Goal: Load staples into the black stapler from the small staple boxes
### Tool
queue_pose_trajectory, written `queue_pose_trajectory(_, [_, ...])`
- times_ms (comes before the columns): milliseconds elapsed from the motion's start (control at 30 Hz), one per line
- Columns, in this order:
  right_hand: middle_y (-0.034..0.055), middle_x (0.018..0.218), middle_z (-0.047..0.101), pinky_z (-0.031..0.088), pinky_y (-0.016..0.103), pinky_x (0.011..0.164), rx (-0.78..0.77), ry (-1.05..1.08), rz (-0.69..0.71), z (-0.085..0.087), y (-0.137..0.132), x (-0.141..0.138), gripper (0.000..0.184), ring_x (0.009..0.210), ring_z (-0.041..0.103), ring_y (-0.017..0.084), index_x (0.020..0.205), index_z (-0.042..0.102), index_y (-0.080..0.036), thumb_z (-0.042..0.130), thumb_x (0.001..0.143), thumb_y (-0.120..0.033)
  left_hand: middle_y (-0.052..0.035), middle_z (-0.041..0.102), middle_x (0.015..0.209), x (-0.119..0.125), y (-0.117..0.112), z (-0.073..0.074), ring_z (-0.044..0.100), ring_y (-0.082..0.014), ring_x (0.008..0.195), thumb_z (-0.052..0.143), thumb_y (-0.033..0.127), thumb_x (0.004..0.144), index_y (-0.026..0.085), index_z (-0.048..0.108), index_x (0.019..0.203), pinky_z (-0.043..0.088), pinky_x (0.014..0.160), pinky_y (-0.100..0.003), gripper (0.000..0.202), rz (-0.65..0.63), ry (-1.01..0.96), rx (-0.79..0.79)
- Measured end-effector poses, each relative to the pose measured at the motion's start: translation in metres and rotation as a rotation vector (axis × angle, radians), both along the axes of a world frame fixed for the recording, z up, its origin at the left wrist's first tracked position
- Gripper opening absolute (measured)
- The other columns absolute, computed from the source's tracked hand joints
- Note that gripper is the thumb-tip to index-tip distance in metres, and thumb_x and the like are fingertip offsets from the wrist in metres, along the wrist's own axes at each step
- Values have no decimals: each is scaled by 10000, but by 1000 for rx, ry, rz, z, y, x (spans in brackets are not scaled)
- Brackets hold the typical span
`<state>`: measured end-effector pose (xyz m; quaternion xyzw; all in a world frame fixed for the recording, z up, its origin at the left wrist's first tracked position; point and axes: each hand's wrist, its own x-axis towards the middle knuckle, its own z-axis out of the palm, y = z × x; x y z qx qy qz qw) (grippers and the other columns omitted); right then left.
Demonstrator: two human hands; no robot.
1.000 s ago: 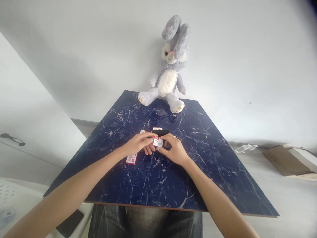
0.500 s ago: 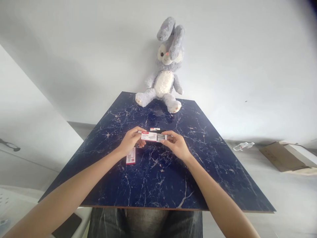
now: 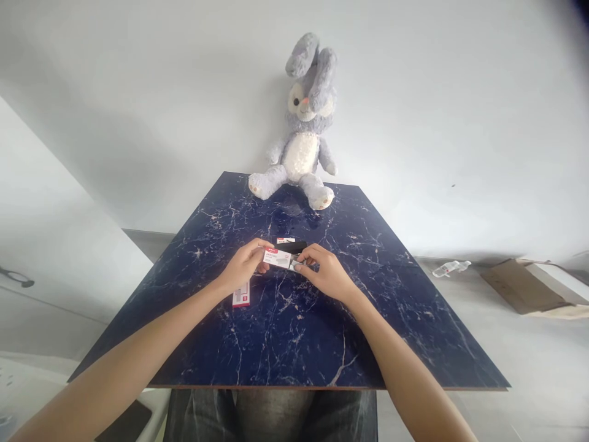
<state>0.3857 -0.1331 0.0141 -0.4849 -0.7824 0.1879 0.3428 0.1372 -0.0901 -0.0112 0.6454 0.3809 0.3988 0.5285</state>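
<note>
My left hand (image 3: 242, 266) and my right hand (image 3: 324, 274) both pinch a small white and red box (image 3: 278, 258) just above the dark blue marble table (image 3: 285, 331). The left fingers grip its left end, the right fingers its right end, where a grey inner part shows. A black stapler-like object (image 3: 291, 247) lies right behind the box, with a small red and white card or box (image 3: 285, 240) behind it. Another red and white box (image 3: 242, 294) lies flat under my left wrist.
A grey plush rabbit (image 3: 302, 135) sits at the table's far edge against the white wall. On the floor to the right lie a small plastic bottle (image 3: 449, 267) and flat cardboard (image 3: 529, 285). A dark phone (image 3: 123, 423) rests at lower left.
Both hands lifted the small box off the table and held it level between them. It has since tilted slightly and come a little lower. The view has shifted a little.
</note>
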Motion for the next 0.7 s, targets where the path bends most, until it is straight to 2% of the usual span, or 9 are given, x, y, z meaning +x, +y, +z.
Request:
queue_pose_trajectory(67, [35, 998, 643, 511, 298, 758, -1, 0, 3, -1, 1, 1, 43, 804, 615, 155, 915, 651, -227, 643, 900, -266, -13, 674, 745, 0, 0, 0, 634, -149, 641, 497, 456, 958, 224, 611, 1113, 539, 645, -284, 301, -8, 6, 1])
queue_pose_trajectory(200, [48, 1064, 651, 493, 332, 849, 73, -74, 29, -5, 2, 1, 101, 941, 625, 192, 994, 669, -244, 649, 896, -231, -18, 673, 751, -1, 1, -1, 638, -155, 648, 490, 468, 962, 224, 609, 1123, 535, 644, -289, 315, -17, 33, 27])
queue_pose_trajectory(333, [50, 1022, 665, 483, 350, 863, 98, -100, 8, -6, 0, 0, 32, 955, 620, 209, 924, 655, -236, 651, 892, -234, -17, 668, 750, -1, 1, -1, 636, -154, 649, 482, 469, 968, 224, 608, 1122, 535, 650, -289, 316, -21, 40, 31])
queue_pose_trajectory(500, [51, 1074, 683, 500, 347, 842, 52, 67, -55, -1, 0, 0, 77, 959, 634, 205, 938, 664, -238, 639, 902, -302, -23, 683, 779, 0, 1, 1, 654, -159, 675, 491, 461, 964, 215, 596, 1126, 548, 678, -302, 313, -17, 26, 8])
queue_pose_trajectory(600, [60, 1147, 665, 514, 343, 854, 44, 201, -61, 0, 1, 0, 108, 1011, 638, 210, 931, 695, -241, 651, 893, -332, -18, 682, 748, 1, -1, 5, 656, -157, 676, 498, 438, 963, 207, 595, 1118, 546, 676, -295, 294, -26, 28, 2])
queue_pose_trajectory(700, [60, 1135, 662, 524, 350, 856, 13, 302, -61, -1, 2, 1, 132, 1026, 638, 215, 937, 718, -250, 665, 881, -358, -18, 684, 739, 1, -2, 7, 657, -154, 673, 502, 418, 961, 201, 598, 1108, 548, 671, -291, 279, -18, 38, 7])
